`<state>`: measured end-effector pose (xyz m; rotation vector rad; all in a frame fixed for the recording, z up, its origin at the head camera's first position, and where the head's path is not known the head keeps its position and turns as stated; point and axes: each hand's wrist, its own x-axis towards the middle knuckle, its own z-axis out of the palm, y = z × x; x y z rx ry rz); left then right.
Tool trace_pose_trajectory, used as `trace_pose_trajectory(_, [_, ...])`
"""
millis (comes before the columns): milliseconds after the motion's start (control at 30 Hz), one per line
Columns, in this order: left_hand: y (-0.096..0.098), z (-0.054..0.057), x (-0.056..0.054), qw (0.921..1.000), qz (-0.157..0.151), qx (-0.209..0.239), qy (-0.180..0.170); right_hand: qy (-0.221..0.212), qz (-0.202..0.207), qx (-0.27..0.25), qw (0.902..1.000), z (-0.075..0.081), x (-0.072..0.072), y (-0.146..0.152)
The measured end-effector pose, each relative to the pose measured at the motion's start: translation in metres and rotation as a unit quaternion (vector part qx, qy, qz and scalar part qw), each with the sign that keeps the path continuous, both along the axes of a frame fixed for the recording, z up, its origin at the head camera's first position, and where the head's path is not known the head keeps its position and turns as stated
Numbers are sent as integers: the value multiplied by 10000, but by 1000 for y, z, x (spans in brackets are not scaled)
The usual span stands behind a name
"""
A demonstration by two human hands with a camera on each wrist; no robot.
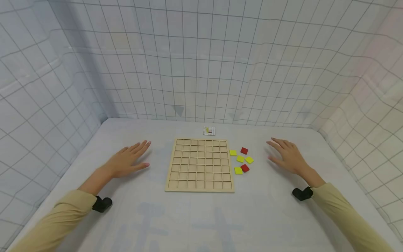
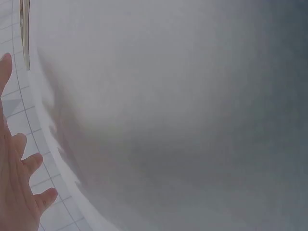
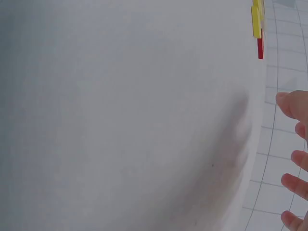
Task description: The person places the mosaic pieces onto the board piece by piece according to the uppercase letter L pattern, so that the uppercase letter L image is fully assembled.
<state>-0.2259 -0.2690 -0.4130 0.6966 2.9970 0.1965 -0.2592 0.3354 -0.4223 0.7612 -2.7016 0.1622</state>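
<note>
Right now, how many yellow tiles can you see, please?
4: the farthest yellow tile beside the wooden board, two in the middle, a left one and a right one, and the nearest one beside a red tile. None appears hidden.

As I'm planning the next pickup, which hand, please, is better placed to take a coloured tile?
Probably the right hand: it's empty and nearer the coloured tiles, while the board lies between them and the left hand.

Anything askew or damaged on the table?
No damage shows. The tiles lie at mixed angles right of the board, and the nearer red tile touches or overlaps a yellow tile; I can't tell which.
</note>
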Motion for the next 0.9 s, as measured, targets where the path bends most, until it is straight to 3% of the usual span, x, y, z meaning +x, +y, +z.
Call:
trace_pose_trajectory(233, [23, -3, -2, 9992, -299, 193, -155, -306, 281, -576, 9975, -1, -6, -17])
trace_pose_trajectory(467, [45, -3, -3, 9971, -604, 233, -400, -1209, 345, -1103, 9859, -3, -9, -35])
trace_pose_trajectory(600, [55, -4, -3, 9954, -799, 192, -501, -1672, 323, -1237, 9776, -3, -10, -45])
trace_pose_trajectory(900, [69, -4, -2, 9903, -1147, 46, -782, -2196, 516, -1254, 9661, -3, -17, -55])
